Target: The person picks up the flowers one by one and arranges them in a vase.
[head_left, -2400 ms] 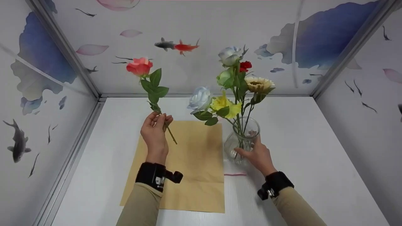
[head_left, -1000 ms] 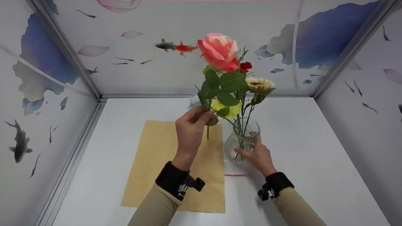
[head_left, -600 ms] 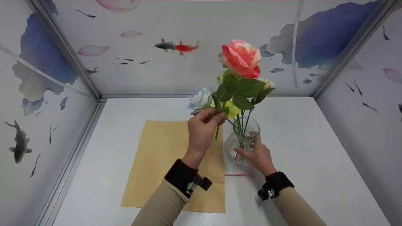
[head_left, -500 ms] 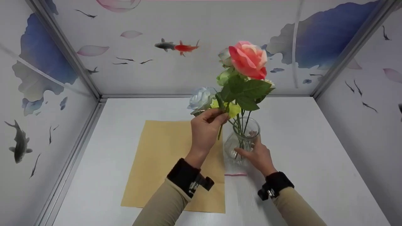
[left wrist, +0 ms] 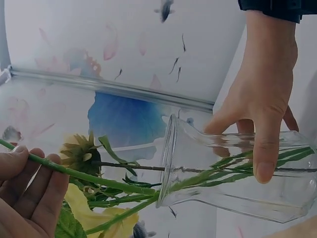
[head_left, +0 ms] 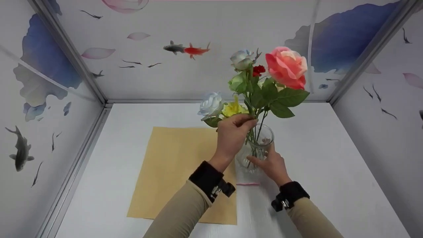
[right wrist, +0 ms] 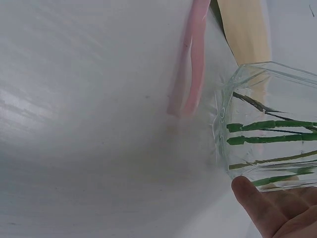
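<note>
In the head view my left hand (head_left: pixel 231 135) pinches the green stem of a large pink rose (head_left: pixel 287 67), which leans to the right above the other flowers. The left wrist view shows that stem (left wrist: pixel 94 176) between thumb and fingers, its cut end right at the mouth of the glass vase (left wrist: pixel 228 198). My right hand (head_left: pixel 274 163) grips the side of the vase, thumb toward me. Inside stand several stems, carrying a pale blue rose (head_left: pixel 211 105), a yellow flower (head_left: pixel 233 108), a green rose (head_left: pixel 238 82), a whitish rose (head_left: pixel 242 60) and a small red flower (head_left: pixel 258 70).
Brown kraft paper (head_left: pixel 181 175) lies flat on the white table (head_left: pixel 330 158), left of the vase. A pink strip (right wrist: pixel 197 59) lies by the vase base. Walls printed with fish and petals (head_left: pixel 138 76) enclose the table at the back and sides.
My left hand has carried the pink rose from the left over the paper rightward to the vase, its stem end now at the mouth. My right hand has stayed on the vase.
</note>
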Action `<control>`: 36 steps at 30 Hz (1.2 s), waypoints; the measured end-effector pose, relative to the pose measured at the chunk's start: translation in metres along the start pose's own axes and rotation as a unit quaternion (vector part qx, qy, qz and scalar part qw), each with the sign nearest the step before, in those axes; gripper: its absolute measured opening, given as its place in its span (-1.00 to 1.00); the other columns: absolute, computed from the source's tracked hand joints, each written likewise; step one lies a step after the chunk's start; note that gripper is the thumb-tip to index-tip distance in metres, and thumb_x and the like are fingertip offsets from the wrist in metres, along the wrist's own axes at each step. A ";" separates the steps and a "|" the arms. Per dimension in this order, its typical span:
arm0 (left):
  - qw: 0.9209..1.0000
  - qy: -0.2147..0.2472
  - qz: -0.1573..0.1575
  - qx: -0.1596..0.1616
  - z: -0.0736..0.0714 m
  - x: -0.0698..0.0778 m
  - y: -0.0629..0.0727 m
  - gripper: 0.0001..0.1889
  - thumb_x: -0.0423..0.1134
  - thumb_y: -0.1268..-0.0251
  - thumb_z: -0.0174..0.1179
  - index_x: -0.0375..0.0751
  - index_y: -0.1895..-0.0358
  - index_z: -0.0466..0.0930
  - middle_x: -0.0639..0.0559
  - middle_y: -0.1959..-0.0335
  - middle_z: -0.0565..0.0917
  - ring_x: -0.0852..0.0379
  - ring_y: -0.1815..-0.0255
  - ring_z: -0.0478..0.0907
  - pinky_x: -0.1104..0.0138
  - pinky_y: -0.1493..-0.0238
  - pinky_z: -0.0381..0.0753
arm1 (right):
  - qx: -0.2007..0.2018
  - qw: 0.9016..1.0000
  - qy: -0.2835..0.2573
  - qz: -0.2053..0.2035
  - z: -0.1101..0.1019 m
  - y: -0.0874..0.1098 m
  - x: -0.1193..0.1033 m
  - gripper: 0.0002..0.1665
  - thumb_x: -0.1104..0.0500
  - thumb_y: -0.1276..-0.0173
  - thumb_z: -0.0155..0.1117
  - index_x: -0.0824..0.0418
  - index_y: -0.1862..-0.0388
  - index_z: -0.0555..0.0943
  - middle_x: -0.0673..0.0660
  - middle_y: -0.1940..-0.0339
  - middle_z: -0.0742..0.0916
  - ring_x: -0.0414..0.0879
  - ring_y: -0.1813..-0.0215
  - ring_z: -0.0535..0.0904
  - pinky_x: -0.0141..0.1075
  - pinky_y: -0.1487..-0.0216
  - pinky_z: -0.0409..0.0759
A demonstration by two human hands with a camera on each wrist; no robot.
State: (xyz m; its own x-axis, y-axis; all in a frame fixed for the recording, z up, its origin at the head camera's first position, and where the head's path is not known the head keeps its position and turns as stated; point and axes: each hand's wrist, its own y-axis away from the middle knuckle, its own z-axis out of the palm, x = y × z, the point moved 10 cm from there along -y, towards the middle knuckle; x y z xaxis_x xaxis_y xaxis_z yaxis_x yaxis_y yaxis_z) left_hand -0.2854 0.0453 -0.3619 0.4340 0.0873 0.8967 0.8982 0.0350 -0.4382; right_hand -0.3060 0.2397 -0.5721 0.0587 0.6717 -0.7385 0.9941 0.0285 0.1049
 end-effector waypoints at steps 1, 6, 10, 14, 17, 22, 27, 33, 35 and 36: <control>1.000 -0.001 0.005 -0.002 0.002 0.000 -0.001 -0.92 -0.35 -0.28 0.42 -0.25 0.21 0.82 0.02 0.31 0.82 0.29 0.31 0.74 0.39 0.22 0.71 | 0.001 1.000 0.002 -0.001 0.000 0.000 0.000 0.38 -0.51 -0.08 0.45 0.11 -0.62 -0.01 0.43 -0.47 0.47 0.34 -0.45 0.42 0.21 -0.37 0.43; 1.000 0.001 0.008 -0.009 0.011 -0.008 -0.003 -0.92 -0.35 -0.33 0.38 -0.25 0.19 0.81 0.03 0.30 0.80 0.31 0.32 0.70 0.41 0.22 0.70 | 0.003 1.000 0.006 -0.002 0.000 0.000 -0.001 0.35 -0.48 -0.10 0.46 0.11 -0.61 0.01 0.42 -0.46 0.47 0.34 -0.44 0.44 0.21 -0.35 0.45; 1.000 0.006 -0.004 -0.004 0.015 -0.015 -0.004 -0.92 -0.32 -0.35 0.37 -0.21 0.18 0.80 0.05 0.27 0.80 0.31 0.27 0.70 0.41 0.19 0.70 | 0.004 1.000 0.003 -0.009 0.001 0.000 -0.002 0.35 -0.51 -0.08 0.45 0.08 -0.61 0.02 0.40 -0.46 0.49 0.33 -0.42 0.46 0.21 -0.33 0.48; 1.000 0.011 0.021 0.003 0.017 -0.010 -0.004 -0.90 -0.31 -0.35 0.37 -0.25 0.17 0.80 0.00 0.25 0.80 0.30 0.24 0.71 0.42 0.16 0.70 | 0.005 1.000 0.000 -0.012 0.001 0.000 -0.002 0.35 -0.50 -0.07 0.46 0.07 -0.60 0.02 0.40 -0.45 0.50 0.33 -0.41 0.48 0.20 -0.32 0.49; 0.998 -0.006 0.055 0.008 0.017 -0.005 -0.004 -0.90 -0.32 -0.35 0.36 -0.28 0.18 0.79 -0.03 0.26 0.80 0.28 0.26 0.71 0.43 0.17 0.69 | 0.003 1.000 0.003 -0.009 0.001 -0.001 -0.001 0.35 -0.48 -0.09 0.47 0.09 -0.61 0.01 0.42 -0.45 0.49 0.33 -0.41 0.47 0.21 -0.32 0.48; 0.998 -0.020 0.063 0.008 0.023 -0.011 -0.003 -0.92 -0.35 -0.34 0.37 -0.29 0.19 0.79 -0.03 0.27 0.80 0.27 0.26 0.72 0.45 0.16 0.69 | 0.005 1.000 0.005 -0.016 0.000 0.000 -0.002 0.33 -0.42 -0.14 0.48 0.13 -0.62 0.01 0.43 -0.46 0.48 0.33 -0.40 0.48 0.20 -0.30 0.51; 0.999 -0.047 0.015 -0.007 0.031 -0.032 0.000 -0.93 -0.35 -0.36 0.36 -0.26 0.20 0.79 0.01 0.30 0.79 0.31 0.30 0.66 0.50 0.21 0.66 | 0.013 0.999 0.011 -0.035 0.000 0.001 -0.006 0.29 -0.40 -0.17 0.47 0.16 -0.60 0.01 0.45 -0.44 0.49 0.35 -0.36 0.52 0.21 -0.26 0.53; 0.987 -0.157 -0.006 -0.033 0.038 -0.047 0.003 -0.89 -0.29 -0.40 0.32 -0.24 0.22 0.79 0.01 0.35 0.77 0.24 0.37 0.63 0.48 0.33 0.55 | 0.045 0.996 0.036 -0.068 -0.004 0.003 -0.011 0.18 -0.30 -0.19 0.53 0.18 -0.52 0.09 0.51 -0.19 0.65 0.38 -0.16 0.64 0.20 -0.13 0.59; 0.982 -0.185 -0.005 -0.044 0.040 -0.049 0.004 -0.88 -0.27 -0.42 0.31 -0.23 0.20 0.80 0.02 0.32 0.79 0.22 0.33 0.67 0.47 0.29 0.58 | 0.054 0.995 0.039 -0.076 -0.005 0.003 -0.011 0.17 -0.27 -0.19 0.54 0.18 -0.51 0.10 0.51 -0.13 0.68 0.37 -0.13 0.66 0.20 -0.11 0.60; 0.979 -0.197 -0.003 -0.050 0.042 -0.049 0.004 -0.87 -0.27 -0.42 0.30 -0.22 0.19 0.81 0.02 0.30 0.80 0.21 0.31 0.69 0.46 0.27 0.60 | 0.056 0.995 0.039 -0.078 -0.005 0.003 -0.011 0.16 -0.26 -0.19 0.55 0.19 -0.50 0.11 0.51 -0.11 0.69 0.37 -0.12 0.66 0.20 -0.10 0.60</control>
State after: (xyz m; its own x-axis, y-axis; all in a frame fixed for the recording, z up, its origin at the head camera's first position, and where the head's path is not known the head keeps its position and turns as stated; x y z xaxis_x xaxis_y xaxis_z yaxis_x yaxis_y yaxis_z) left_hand -0.3064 0.0828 -0.4104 0.3864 0.4645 0.7968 0.9113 -0.0590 -0.4075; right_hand -0.3046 0.2361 -0.5601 -0.1010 0.7209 -0.6857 0.9946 0.0576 -0.0859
